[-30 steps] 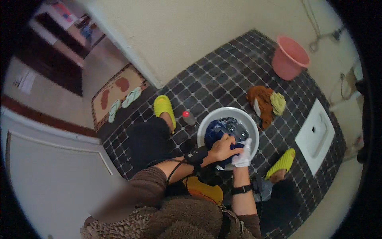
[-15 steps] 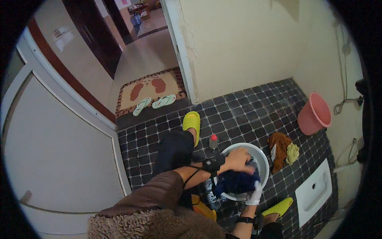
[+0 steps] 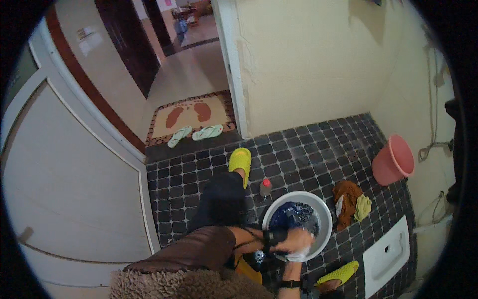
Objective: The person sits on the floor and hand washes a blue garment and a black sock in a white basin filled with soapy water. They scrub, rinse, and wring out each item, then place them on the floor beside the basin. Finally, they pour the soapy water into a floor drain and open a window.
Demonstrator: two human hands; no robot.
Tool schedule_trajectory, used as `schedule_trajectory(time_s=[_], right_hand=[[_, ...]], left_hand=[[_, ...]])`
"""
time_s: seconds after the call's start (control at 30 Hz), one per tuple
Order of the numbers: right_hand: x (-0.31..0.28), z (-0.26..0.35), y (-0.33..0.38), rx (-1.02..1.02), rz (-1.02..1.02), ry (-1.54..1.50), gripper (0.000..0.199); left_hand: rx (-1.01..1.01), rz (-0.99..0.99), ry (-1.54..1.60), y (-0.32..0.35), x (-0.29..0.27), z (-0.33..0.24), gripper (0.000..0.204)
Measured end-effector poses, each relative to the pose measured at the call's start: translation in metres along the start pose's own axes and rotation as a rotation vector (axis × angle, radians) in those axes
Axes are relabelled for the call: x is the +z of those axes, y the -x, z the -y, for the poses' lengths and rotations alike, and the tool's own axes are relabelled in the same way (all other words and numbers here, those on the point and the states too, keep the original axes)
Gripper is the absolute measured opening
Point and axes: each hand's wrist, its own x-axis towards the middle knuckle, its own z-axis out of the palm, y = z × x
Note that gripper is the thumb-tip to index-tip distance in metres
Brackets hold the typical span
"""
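Note:
A round white basin [image 3: 326,219] stands on the floor before me, holding soapy water and a soaked dark blue cloth [image 3: 283,215]. My left hand [image 3: 294,241], blurred by motion, is over the basin's near side and crosses my right hand. Something white, perhaps a glove or suds, covers my right hand [image 3: 298,255], which is low at the near rim; its fingers are hidden. What lies between the two hands does not show. A dark device is strapped at my left wrist and a black band at my right.
A clear bottle with a red cap [image 3: 266,188] stands left of the basin. Brown cloth [image 3: 347,202] and yellow cloth [image 3: 363,208] lie to its right. Beyond are a pink bucket [image 3: 393,162] and a squat toilet [image 3: 388,254]. Pale flip-flops [image 3: 207,132] lie by a mat [image 3: 164,124].
Both hands have moved from around the dark blue cloth to the basin's near edge, close together. The cloth now lies lower and farther away in the water. The view has shifted slightly.

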Motion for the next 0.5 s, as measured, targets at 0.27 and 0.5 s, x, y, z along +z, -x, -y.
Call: schedule_trajectory(time_s=[0.27,0.5], right_hand=[[-0.006,-0.018,0.003,0.014,-0.260,0.092,0.042],[-0.012,0.053,0.010,0.009,-0.204,-0.277,0.036]], left_hand=[[0.693,-0.085,0.296,0.015,-0.028,0.013,0.036],[0.602,0.148,0.120,-0.025,-0.023,0.051,0.030]])
